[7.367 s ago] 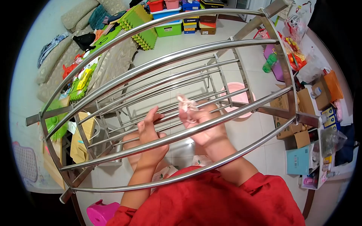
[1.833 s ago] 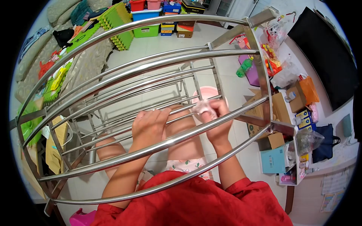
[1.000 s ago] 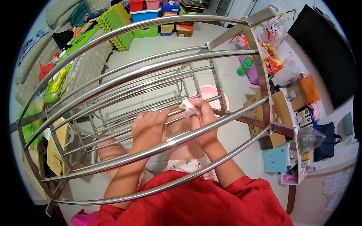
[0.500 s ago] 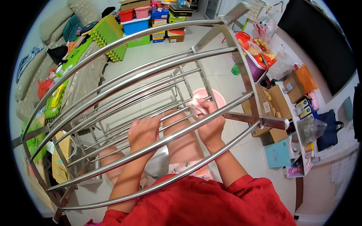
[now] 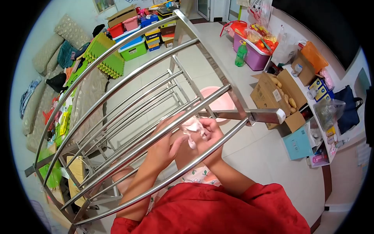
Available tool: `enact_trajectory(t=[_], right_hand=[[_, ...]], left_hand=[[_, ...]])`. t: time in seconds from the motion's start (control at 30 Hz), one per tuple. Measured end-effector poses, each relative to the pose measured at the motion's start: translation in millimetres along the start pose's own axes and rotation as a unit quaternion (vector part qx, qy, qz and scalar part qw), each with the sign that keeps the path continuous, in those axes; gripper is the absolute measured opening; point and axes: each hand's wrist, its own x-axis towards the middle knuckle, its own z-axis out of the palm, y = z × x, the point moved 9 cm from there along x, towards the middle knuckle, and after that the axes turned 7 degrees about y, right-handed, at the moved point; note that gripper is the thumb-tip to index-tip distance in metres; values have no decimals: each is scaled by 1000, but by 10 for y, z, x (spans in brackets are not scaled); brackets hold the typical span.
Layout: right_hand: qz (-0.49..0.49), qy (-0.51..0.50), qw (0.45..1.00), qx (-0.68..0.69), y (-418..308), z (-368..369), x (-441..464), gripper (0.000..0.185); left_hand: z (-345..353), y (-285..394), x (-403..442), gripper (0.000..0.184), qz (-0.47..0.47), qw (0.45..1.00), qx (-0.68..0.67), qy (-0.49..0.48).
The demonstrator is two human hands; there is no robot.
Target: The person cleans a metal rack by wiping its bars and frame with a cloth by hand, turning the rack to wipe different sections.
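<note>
A metal rack of shiny tubes is tilted across my lap, its bars passing in front of both hands. My right hand is closed on a crumpled pale pink cloth, which hangs down in folds between the bars. Close to the cloth's left side is my left hand, its thumb stretched out and apart from the fingers. A bar partly hides those fingers; I see no firm grip in them. Beyond the rack's right end, a pink basin stands on the floor, partly covered by the frame.
At the right is an open cardboard box, near a white shelf with assorted items. A green bottle stands by a purple tub. Stacked boxes and green foam mats are at the back left, beside a sofa.
My left hand has left the rack bar and come right, towards the cloth. My right hand has drawn the cloth down and nearer to me. The rack and view have shifted.
</note>
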Motion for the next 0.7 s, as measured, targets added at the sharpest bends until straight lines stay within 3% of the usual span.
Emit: enact_trajectory(t=[0.13, 0.17, 0.23, 0.3, 0.4, 0.53, 0.6, 0.7], right_hand=[[-45, 43, 996, -59, -208, -364, -20, 27], [-68, 48, 988, -133, -200, -531, 9, 27], [-87, 158, 984, -11, -43, -923, 68, 23], [-1, 149, 986, 78, -41, -1098, 242, 21], [-20, 157, 987, 15, -65, -1229, 580, 18], [-21, 122, 990, 65, -177, -978, 752, 15], [-2, 132, 990, 49, -84, -985, 715, 14], [61, 43, 997, 31, 194, -1042, 619, 16]], left_hand=[[151, 22, 68, 42, 12, 999, 32, 22], [201, 26, 82, 35, 0, 1000, 6, 11], [271, 49, 80, 18, -9, 999, -31, 22], [323, 81, -5, 16, -20, 1000, -21, -1], [392, 96, -167, 11, -41, 998, -53, -14], [294, 162, -238, 10, -43, 998, -40, -6], [163, 6, -288, 10, -146, 988, -34, 17], [1, -136, -444, 11, -218, 970, -88, 64]])
